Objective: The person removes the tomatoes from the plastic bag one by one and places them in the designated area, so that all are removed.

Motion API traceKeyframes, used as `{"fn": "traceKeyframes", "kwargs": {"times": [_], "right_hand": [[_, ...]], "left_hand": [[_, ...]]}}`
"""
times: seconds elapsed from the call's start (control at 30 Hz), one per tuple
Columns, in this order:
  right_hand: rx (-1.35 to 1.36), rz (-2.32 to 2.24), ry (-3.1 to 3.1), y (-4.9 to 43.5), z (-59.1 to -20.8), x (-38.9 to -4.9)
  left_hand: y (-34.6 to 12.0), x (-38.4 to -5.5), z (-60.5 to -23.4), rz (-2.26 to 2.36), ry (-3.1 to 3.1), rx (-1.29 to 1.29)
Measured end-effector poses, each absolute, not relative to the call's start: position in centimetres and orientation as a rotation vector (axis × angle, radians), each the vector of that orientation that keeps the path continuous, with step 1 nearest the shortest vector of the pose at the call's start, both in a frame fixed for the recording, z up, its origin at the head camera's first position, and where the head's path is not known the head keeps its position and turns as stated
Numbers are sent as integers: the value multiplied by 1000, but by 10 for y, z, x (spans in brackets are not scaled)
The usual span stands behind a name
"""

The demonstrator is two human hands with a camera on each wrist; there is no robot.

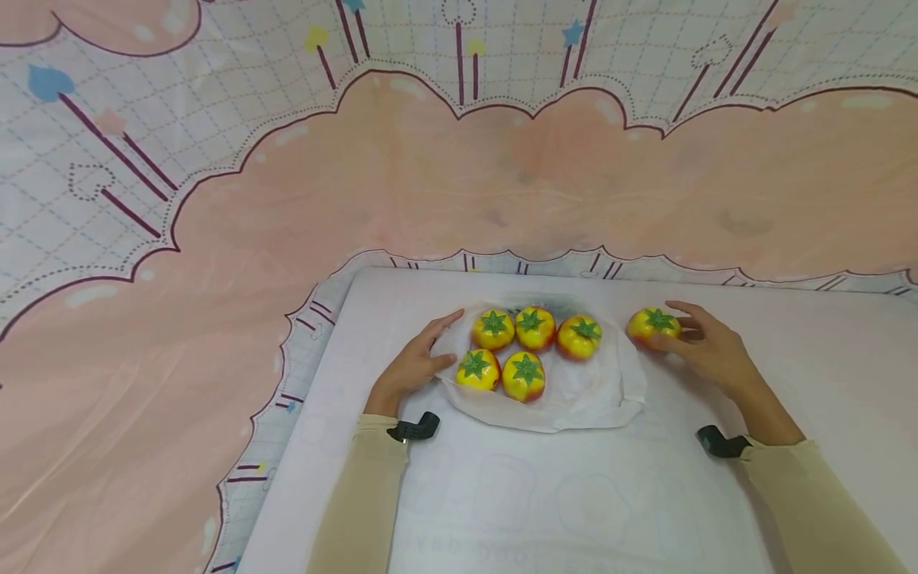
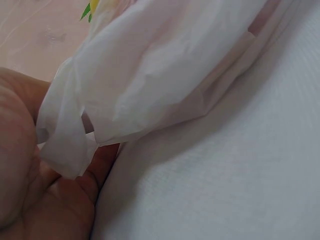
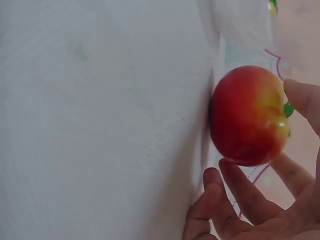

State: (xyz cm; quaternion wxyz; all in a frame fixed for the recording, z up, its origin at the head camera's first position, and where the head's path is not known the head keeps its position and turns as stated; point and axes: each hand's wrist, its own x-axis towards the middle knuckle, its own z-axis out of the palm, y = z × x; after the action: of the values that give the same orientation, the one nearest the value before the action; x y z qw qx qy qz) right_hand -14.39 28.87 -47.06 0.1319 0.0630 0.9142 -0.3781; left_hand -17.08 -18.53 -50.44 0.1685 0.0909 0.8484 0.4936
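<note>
- Lower centre of the frame: the left hand (image 1: 414,363), thumb and fingers apart, touches the left edge of a white bag (image 1: 574,402).
- Lower right: the right hand (image 1: 710,351) pinches a red-yellow fruit (image 1: 651,325) between thumb and fingers, just beside the bag.
- Centre: five similar fruits (image 1: 525,376) sit on the bag, in two rows.

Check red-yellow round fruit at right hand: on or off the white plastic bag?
Off: head view shows the fruit right of the bag, past its edge.
</note>
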Motion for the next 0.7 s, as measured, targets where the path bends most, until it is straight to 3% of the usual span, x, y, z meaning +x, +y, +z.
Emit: {"fn": "traceKeyframes", "kwargs": {"times": [0.7], "right_hand": [[45,-1060,2924,277,-429,-131]], "left_hand": [[-186,-171,-503,1387,2425,263]]}}
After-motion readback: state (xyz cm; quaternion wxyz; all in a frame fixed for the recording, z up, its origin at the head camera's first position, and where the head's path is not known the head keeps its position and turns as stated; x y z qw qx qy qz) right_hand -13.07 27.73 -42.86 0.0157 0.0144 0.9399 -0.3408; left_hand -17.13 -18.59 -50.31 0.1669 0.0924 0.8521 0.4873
